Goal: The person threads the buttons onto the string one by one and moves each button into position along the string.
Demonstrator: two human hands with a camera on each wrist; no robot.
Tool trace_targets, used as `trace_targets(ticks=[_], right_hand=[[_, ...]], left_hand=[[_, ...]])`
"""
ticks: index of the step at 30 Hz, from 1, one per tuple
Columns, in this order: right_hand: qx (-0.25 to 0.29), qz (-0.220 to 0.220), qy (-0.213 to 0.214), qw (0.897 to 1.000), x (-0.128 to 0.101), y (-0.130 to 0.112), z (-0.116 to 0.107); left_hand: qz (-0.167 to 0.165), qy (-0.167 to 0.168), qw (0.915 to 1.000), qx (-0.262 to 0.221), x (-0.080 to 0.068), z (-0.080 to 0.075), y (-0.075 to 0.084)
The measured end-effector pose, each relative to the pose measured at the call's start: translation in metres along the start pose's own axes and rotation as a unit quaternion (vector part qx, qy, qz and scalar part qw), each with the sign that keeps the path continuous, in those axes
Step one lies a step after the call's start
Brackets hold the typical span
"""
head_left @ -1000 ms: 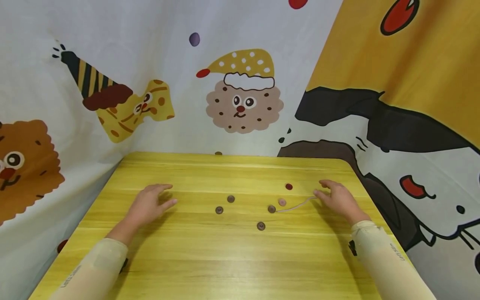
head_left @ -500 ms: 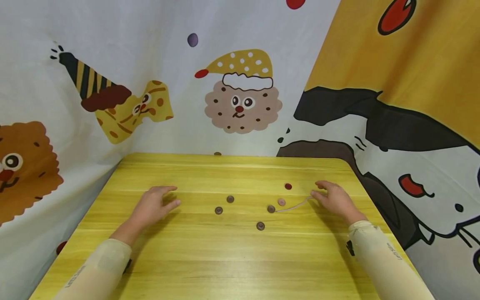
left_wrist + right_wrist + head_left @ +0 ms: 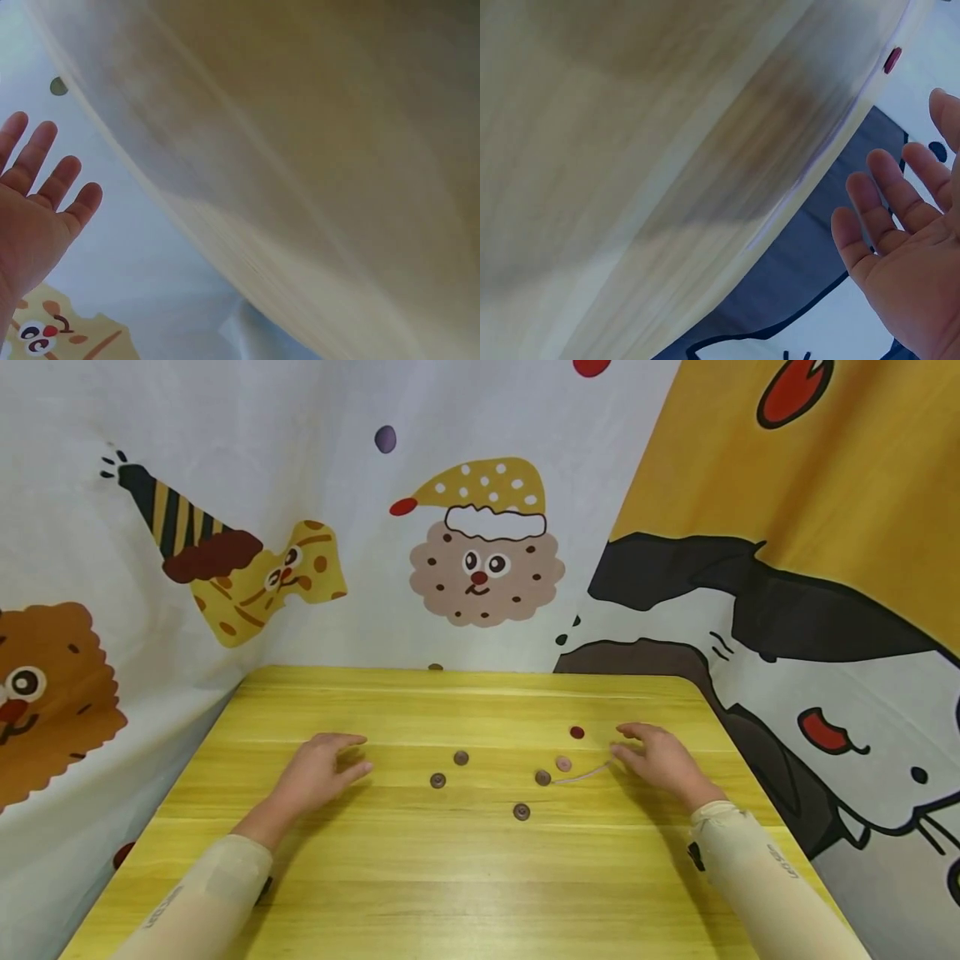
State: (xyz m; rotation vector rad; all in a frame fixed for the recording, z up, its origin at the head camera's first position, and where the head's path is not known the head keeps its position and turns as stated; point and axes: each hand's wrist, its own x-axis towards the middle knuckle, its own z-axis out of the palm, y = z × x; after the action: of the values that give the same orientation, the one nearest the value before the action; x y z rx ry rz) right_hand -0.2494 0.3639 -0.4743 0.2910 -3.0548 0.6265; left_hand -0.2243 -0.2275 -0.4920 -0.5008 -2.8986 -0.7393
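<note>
Small round button-like discs lie scattered on the wooden table. Two brown discs, a far one (image 3: pixel 461 758) and a near one (image 3: pixel 438 781), are closest to my left hand (image 3: pixel 315 772), which hovers with fingers extended and holds nothing. My right hand (image 3: pixel 660 764) hovers at the right, its fingers loosely extended in the right wrist view. A thin pale string (image 3: pixel 577 777) lies on the table from beside a brown disc (image 3: pixel 543 777) toward my right hand, which hides its other end in the head view. Nearby are a pink disc (image 3: pixel 563 763), a dark red disc (image 3: pixel 577 732) and another brown disc (image 3: pixel 521 812).
The yellow wood-grain table (image 3: pixel 420 877) ends at a back edge with rounded corners. Behind it hangs a white and yellow curtain (image 3: pixel 330 435) printed with cartoon figures.
My left hand has drifted right and my right hand has drifted left, both toward the discs. Less of the string shows beside the right hand. The discs stay where they were.
</note>
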Motion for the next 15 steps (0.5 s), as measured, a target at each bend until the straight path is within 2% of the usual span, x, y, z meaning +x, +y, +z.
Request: trace_targets(ticks=[8, 15], right_hand=[[0.008, -0.053, -0.004, 0.999, 0.000, -0.017, 0.008], [-0.009, -0.143, 0.009, 0.990, -0.002, -0.036, 0.018]], left_hand=[[0.015, -0.001, 0.9999, -0.006, 0.004, 0.005, 0.011], [0.029, -0.009, 0.9995, -0.006, 0.009, 0.011, 0.022]])
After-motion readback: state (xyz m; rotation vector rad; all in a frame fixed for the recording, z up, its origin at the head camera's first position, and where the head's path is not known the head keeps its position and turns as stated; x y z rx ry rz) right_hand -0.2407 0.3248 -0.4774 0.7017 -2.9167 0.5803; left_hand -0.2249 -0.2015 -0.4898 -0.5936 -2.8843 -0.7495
